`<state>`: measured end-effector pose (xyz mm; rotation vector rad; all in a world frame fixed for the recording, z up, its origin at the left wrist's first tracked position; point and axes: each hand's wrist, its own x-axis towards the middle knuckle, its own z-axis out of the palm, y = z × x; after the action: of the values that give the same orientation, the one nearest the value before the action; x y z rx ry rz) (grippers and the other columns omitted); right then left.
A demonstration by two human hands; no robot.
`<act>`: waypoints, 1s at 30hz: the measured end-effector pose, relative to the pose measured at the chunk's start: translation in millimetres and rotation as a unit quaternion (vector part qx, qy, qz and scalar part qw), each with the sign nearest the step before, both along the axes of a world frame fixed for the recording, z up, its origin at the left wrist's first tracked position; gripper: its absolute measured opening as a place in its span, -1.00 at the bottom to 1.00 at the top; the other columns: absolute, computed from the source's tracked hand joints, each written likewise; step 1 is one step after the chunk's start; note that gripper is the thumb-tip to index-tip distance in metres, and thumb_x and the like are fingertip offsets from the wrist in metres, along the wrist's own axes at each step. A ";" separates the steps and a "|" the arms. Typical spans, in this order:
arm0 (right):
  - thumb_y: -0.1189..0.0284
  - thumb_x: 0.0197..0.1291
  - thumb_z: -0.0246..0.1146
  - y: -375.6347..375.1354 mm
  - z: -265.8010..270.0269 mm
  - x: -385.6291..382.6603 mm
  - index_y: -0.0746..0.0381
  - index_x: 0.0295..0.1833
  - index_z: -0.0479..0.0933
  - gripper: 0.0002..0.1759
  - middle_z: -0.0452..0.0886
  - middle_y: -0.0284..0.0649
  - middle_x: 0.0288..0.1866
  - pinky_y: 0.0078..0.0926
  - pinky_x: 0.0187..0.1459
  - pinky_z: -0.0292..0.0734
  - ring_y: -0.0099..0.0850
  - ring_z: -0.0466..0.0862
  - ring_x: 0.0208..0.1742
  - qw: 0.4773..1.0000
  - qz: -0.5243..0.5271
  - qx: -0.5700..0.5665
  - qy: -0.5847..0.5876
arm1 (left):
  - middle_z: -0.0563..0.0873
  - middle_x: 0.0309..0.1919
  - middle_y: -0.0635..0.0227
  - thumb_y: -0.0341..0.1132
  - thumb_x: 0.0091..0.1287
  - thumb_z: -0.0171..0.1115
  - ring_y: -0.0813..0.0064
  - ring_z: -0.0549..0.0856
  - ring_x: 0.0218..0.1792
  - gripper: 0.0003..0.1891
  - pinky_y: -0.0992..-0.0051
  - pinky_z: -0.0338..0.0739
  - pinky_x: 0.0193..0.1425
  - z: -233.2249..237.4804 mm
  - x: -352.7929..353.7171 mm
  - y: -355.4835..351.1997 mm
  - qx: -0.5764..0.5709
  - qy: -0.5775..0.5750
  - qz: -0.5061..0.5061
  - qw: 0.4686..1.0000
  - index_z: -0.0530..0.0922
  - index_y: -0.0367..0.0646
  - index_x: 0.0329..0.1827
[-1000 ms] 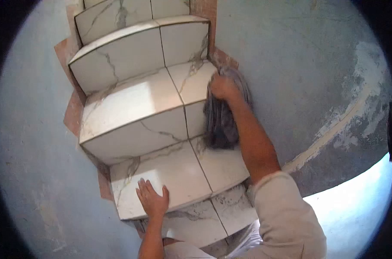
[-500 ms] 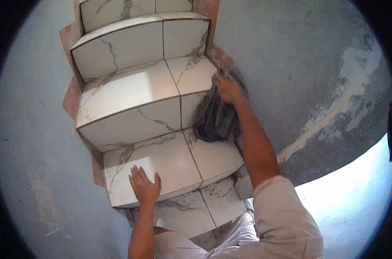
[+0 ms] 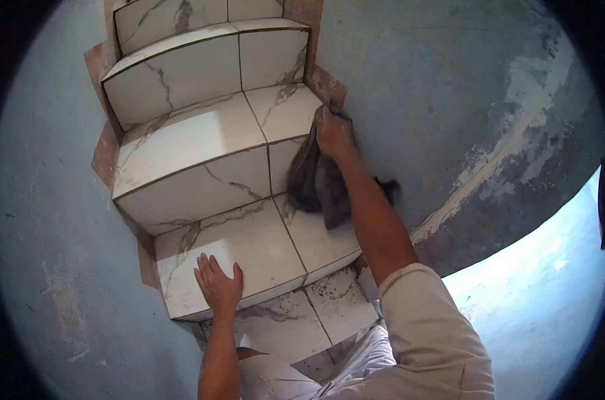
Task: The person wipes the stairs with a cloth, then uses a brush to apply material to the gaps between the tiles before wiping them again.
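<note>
My right hand (image 3: 334, 133) grips a dark grey cloth (image 3: 316, 183) at its top, near the right end of a tiled step. The cloth hangs down in front of the riser, its lower end over the tread below; a dark piece of it shows to the right of my forearm. Lower down, my left hand (image 3: 219, 283) lies with fingers spread on the white marble-patterned tread (image 3: 266, 243), near its front edge, and holds nothing.
More tiled steps (image 3: 176, 77) rise ahead between a blue-grey wall (image 3: 56, 220) on the left and a curved grey wall (image 3: 436, 120) on the right. Below my left hand, the lower step (image 3: 282, 323) has dark specks.
My right hand and the cloth have shifted slightly left, and the cloth's hanging folds have changed shape. The view has moved a little. My left hand stays on the same tread.
</note>
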<state>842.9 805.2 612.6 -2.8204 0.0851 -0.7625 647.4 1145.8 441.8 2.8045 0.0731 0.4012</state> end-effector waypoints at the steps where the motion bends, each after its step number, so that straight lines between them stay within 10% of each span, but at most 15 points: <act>1: 0.40 0.30 -0.01 -2.7 5.5 16.6 0.58 0.23 0.31 -0.49 0.58 0.20 -0.09 -0.09 0.08 0.44 0.03 0.59 -0.06 0.997 0.010 0.004 0.072 | 0.29 0.37 -0.14 0.03 0.30 0.09 0.05 0.16 0.46 -0.30 0.13 -0.10 0.55 -1.0 -1.3 1.1 -0.004 0.000 0.007 1.000 0.35 -0.46 0.26; 3: 0.41 0.29 -0.01 -21.6 -27.6 28.0 0.48 0.19 0.41 -0.55 0.63 0.12 -0.19 -0.15 -0.06 0.53 -0.04 0.65 -0.23 0.988 0.043 -0.142 -0.032 | 0.29 0.37 -0.14 0.03 0.31 0.08 0.04 0.18 0.46 -0.31 0.14 -0.10 0.55 -10.8 0.9 4.6 -0.017 -0.015 0.003 1.000 0.35 -0.46 0.26; 5: 0.40 0.31 -0.01 -4.7 -49.9 -7.6 0.34 0.21 0.45 -0.58 0.67 0.01 -0.18 -0.24 -0.21 0.57 -0.16 0.66 -0.37 0.943 0.165 -0.003 -0.289 | 0.28 0.37 -0.15 0.02 0.31 0.07 0.04 0.19 0.45 -0.32 0.14 -0.11 0.55 -11.6 0.6 6.8 -0.014 -0.016 0.001 1.000 0.34 -0.47 0.27; 10: 0.31 0.40 -0.08 56.2 -98.2 -127.9 0.25 0.29 0.41 -0.55 0.56 0.03 0.17 -0.30 0.16 0.43 -0.16 0.60 0.13 0.929 0.094 0.353 0.067 | 0.32 0.31 -0.20 -0.28 0.21 0.17 -0.11 0.27 0.38 -0.45 0.08 0.06 0.50 -27.8 3.6 14.1 -0.039 -0.079 -0.012 0.996 0.31 -0.46 0.18; 15: 0.16 0.37 0.00 132.4 -161.9 -93.6 0.22 0.31 0.40 -0.49 0.47 0.01 0.27 -0.20 0.26 0.35 -0.09 0.48 0.27 0.973 0.175 -0.066 0.136 | 0.43 0.21 -0.14 -0.44 0.21 0.07 -0.09 0.48 0.19 -0.58 0.09 0.33 0.34 -26.4 -13.5 23.2 -0.208 -0.241 -0.088 0.944 0.35 -0.37 0.14; 19: 0.18 0.32 0.08 265.6 -157.0 -117.5 0.11 0.42 0.26 -0.41 0.47 0.02 0.28 -0.14 0.24 0.35 -0.06 0.48 0.27 0.879 0.404 -0.009 0.255 | 0.49 0.18 -0.10 -0.45 0.26 0.04 -0.02 0.51 0.18 -0.63 0.14 0.37 0.32 -19.9 -75.8 36.0 -0.268 -0.304 -0.052 0.913 0.36 -0.35 0.14; 23: 0.24 0.26 0.14 399.2 -173.9 -98.7 0.26 0.46 0.07 -0.27 0.58 0.26 -0.01 -0.07 0.08 0.47 0.09 0.61 0.03 0.890 0.392 0.070 0.223 | 0.52 0.16 -0.09 -0.45 0.31 0.02 0.08 0.52 0.21 -0.63 0.20 0.36 0.33 -21.1 -156.8 55.5 -0.281 -0.324 -0.002 0.903 0.36 -0.38 0.17; 30: 0.45 0.13 0.14 383.2 -166.9 -199.4 0.22 0.27 0.35 -0.47 0.63 0.16 -0.18 -0.01 0.04 0.46 0.10 0.64 -0.07 0.863 0.452 0.066 0.216 | 0.54 0.14 -0.10 -0.47 0.32 0.00 0.11 0.53 0.19 -0.67 0.22 0.31 0.36 -5.7 -202.1 71.1 -0.267 -0.335 0.065 0.901 0.38 -0.40 0.12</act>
<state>643.4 1188.4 445.7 -2.4001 -0.9914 0.0918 445.3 1216.9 436.1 2.0043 0.1841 1.1555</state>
